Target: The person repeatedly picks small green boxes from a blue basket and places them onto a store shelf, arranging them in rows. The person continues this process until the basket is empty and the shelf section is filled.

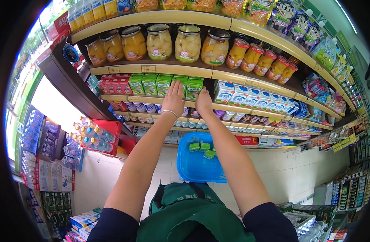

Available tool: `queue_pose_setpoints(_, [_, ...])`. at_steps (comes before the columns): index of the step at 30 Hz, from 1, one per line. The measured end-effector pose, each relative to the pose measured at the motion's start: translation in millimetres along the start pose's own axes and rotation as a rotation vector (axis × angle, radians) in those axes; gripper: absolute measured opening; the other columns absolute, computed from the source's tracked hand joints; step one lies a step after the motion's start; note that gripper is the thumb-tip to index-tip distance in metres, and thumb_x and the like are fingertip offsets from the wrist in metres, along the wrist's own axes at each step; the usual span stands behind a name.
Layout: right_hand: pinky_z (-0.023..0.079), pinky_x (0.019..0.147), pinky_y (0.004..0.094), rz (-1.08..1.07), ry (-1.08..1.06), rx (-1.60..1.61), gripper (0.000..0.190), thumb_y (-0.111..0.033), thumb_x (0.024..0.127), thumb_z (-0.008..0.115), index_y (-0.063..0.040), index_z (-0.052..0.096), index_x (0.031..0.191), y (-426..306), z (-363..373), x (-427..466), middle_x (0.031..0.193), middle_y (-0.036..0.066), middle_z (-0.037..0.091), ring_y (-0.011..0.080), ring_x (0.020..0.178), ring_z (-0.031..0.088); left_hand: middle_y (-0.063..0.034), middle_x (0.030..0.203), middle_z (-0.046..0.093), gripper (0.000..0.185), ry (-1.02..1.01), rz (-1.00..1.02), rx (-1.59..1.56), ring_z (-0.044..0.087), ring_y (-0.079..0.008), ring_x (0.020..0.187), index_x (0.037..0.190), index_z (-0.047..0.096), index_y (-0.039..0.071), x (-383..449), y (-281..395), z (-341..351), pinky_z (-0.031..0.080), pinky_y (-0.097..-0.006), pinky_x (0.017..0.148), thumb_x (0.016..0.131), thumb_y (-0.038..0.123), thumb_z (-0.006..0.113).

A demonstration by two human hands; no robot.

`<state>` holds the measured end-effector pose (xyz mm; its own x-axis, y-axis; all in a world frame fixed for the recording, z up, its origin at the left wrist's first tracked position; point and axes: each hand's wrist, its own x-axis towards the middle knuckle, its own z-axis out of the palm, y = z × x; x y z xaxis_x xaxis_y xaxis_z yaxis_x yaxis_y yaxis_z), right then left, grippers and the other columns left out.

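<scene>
Both my arms reach out to a shelf with a row of green drink cartons (149, 84). My left hand (173, 98), with a bangle on its wrist, lies with extended fingers against the front of the cartons. At the right end of the row, my right hand (204, 99) has its fingers bent at the side of the last green carton (194, 88); whether it grips the carton cannot be told. Red cartons (116, 84) stand left of the green ones, and white milk cartons (224, 91) stand to the right beyond a gap. Below, a blue plastic basket (185, 163) holds several small green cartons (204, 147).
Glass jars of fruit (188, 44) line the shelf above. Yogurt cups (149, 107) fill the lower shelf. Bottled drinks (95, 136) in a red box stand at the left. Stacked goods (312, 211) are at the lower right. The basket stands on the tiled floor (269, 166).
</scene>
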<state>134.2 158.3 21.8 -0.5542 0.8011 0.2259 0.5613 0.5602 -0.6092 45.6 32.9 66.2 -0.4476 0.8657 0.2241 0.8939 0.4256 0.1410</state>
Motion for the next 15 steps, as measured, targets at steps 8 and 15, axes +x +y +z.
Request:
queue_pose_setpoints(8, [0.053, 0.091, 0.0439, 0.005, -0.216, -0.083, 0.054, 0.001, 0.082, 0.06, 0.007, 0.043, 0.133, 7, -9, 8, 0.126, 0.029, 0.054, 0.0413, 0.112, 0.06, -0.0152, 0.158, 0.025, 0.08, 0.111, -0.017, -0.104, 0.018, -0.0311, 0.148, 0.148, 0.03, -0.002, -4, 1, 8, 0.027, -0.0387, 0.12, 0.082, 0.015, 0.074])
queue_pose_setpoints(15, [0.053, 0.09, 0.0436, -0.038, -0.235, -0.036, 0.063, 0.001, 0.081, 0.06, 0.01, 0.036, 0.139, 15, -3, 5, 0.127, 0.029, 0.053, 0.044, 0.109, 0.06, -0.0124, 0.16, 0.02, 0.084, 0.084, -0.064, -0.094, 0.015, -0.0284, 0.15, 0.151, 0.025, 0.0, -5, 7, 7, 0.023, -0.0374, 0.121, 0.085, 0.022, 0.072])
